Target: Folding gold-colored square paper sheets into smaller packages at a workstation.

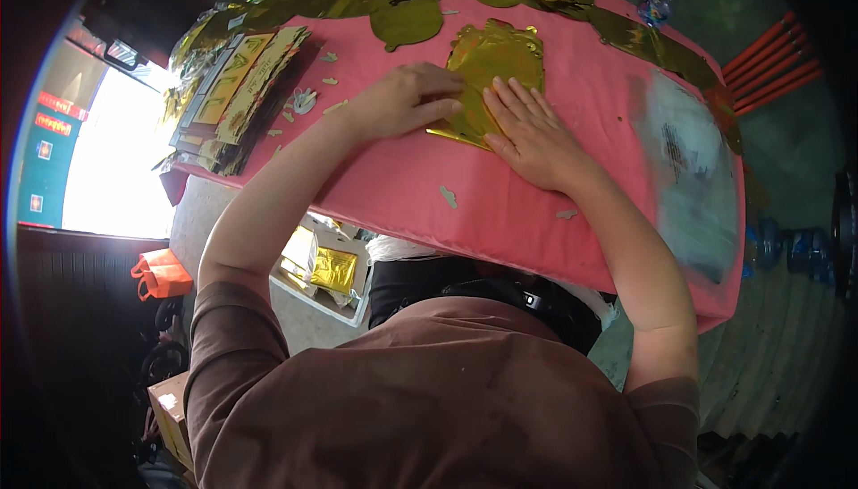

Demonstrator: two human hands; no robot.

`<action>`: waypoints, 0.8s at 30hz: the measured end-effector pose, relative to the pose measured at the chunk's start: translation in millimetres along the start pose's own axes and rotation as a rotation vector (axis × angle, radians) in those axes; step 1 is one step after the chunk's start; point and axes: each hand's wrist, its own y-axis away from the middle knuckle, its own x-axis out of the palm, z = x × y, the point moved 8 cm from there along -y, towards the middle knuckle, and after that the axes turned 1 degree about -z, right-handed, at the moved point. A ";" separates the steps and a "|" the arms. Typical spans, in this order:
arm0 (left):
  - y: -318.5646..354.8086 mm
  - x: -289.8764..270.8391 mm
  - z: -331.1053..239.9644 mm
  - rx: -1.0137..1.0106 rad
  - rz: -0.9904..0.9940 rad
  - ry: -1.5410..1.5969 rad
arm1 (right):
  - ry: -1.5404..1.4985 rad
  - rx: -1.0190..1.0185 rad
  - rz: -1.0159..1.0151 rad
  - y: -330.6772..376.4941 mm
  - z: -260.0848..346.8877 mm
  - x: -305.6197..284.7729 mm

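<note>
A shiny gold foil sheet (492, 51) with a scalloped far edge lies on the pink cloth in front of me. My right hand (532, 136) rests flat on its near right part, fingers stretched out and thumb apart. At the sheet's left edge is my left hand (407, 103); its fingers reach onto the foil and its thumb stands apart from them. Nothing shows between the fingers of either hand. Whether the foil is one layer or a stack cannot be told.
Piled gold packets (241, 87) stand at the table's left. Gold foil scraps (407, 20) line the far edge. Small pale cut-offs (448, 196) dot the pink cloth (393, 189). Clear plastic (688, 167) lies right, a bottle (660, 2) far right. Below left sits a white box (344, 313).
</note>
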 end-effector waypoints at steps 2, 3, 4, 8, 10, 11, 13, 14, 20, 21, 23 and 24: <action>-11.4 -15.9 13.2 -0.218 -0.147 -0.052 | 0.004 0.005 0.015 1.0 -1.1 -0.7; -15.6 -11.8 19.4 -0.219 -0.151 -0.057 | 0.006 0.000 0.011 -0.3 0.5 -0.9; -18.2 -11.4 37.0 -0.313 -0.245 -0.167 | -0.006 -0.004 0.006 -1.2 2.2 -0.7; -40.1 -9.1 66.5 -0.586 -0.252 -0.151 | -0.013 0.019 0.030 -0.1 0.8 -2.4; -50.2 -9.3 79.9 -0.635 -0.115 -0.095 | -0.017 0.018 0.032 -0.8 1.9 -2.3; -52.2 -2.5 86.5 -0.681 0.024 -0.040 | -0.023 0.018 0.032 -1.3 1.8 -1.8; -53.7 -1.4 91.3 -0.712 0.062 0.060 | -0.030 0.016 0.021 -1.3 2.1 -2.7; -53.8 2.9 91.4 -0.738 0.104 0.164 | -0.037 0.019 0.013 -0.5 1.6 -3.0; -58.7 4.7 88.4 -0.775 0.086 0.315 | -0.031 0.010 -0.005 0.1 1.1 -2.2; -57.5 5.9 89.0 -0.772 0.088 0.312 | -0.032 0.013 -0.008 -0.1 0.8 -2.3; -59.0 -2.0 85.6 -0.700 -0.039 0.337 | -0.037 0.003 -0.010 0.3 1.3 -1.9; -58.7 -2.3 84.1 -0.696 -0.035 0.336 | -0.037 0.008 -0.012 0.7 0.1 -1.6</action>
